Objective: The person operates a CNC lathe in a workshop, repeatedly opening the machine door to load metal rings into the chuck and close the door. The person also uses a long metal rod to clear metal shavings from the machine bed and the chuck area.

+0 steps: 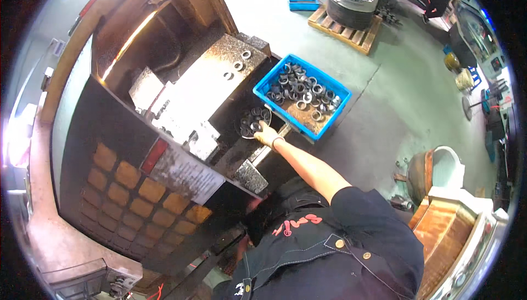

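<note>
The right hand (267,135), in a pale glove, was at the dark rings (255,112) in a round bowl (270,118); I couldn't tell if it gripped one, or see the left hand's grip. Past it, a blue bin (286,115) held more rings (299,88). Farther off, a drum (349,18) stood on a wooden pallet (358,37).

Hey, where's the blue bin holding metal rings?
In the head view, the blue bin sits just above and right of centre, between the right hand and the wooden pallet.
</note>
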`<state>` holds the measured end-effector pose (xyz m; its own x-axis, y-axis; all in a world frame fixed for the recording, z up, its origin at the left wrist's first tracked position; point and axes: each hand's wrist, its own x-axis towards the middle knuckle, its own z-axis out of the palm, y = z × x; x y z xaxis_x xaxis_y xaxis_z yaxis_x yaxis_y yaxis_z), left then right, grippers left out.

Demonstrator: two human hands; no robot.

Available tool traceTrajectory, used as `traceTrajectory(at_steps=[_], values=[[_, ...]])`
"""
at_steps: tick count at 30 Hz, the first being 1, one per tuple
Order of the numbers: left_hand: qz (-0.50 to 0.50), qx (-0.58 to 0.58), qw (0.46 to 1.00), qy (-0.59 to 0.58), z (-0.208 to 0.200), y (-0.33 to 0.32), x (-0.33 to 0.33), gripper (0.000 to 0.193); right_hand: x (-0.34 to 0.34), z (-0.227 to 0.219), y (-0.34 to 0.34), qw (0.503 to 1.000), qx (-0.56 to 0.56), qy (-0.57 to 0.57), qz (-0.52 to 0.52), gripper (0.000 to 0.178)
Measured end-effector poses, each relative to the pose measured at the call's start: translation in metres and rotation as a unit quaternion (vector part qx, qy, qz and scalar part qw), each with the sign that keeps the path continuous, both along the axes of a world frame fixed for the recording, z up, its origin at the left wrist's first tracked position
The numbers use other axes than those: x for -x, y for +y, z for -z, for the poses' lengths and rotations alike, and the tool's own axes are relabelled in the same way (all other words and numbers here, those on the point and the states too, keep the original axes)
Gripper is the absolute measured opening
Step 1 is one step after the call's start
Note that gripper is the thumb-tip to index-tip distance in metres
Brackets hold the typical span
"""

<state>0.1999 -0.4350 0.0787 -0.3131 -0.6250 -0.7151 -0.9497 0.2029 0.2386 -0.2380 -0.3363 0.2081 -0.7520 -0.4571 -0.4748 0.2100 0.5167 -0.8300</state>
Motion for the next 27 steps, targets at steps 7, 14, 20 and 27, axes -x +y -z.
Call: traceTrajectory(at_steps=[7,14,20,27], values=[[-0.050,0.021,0.998,-0.018,-0.007,0.039,0.027,0.036,0.038,-0.048,0.077,0.958,0.257,-0.066,-0.108,0.035],[-0.090,0.075,0.993,-0.033,-0.004,0.047,0.053,0.037,0.145,0.003,0.157,0.914,-0.226,0.251,-0.223,0.027],[-0.142,0.086,0.985,-0.041,-0.017,0.088,0.034,0.038,0.142,0.034,0.132,0.912,-0.282,0.239,-0.180,0.017],[0.129,0.067,0.979,-0.144,-0.028,0.131,-0.006,0.040,0.156,0.039,0.136,0.964,-0.091,0.184,-0.170,0.027]])
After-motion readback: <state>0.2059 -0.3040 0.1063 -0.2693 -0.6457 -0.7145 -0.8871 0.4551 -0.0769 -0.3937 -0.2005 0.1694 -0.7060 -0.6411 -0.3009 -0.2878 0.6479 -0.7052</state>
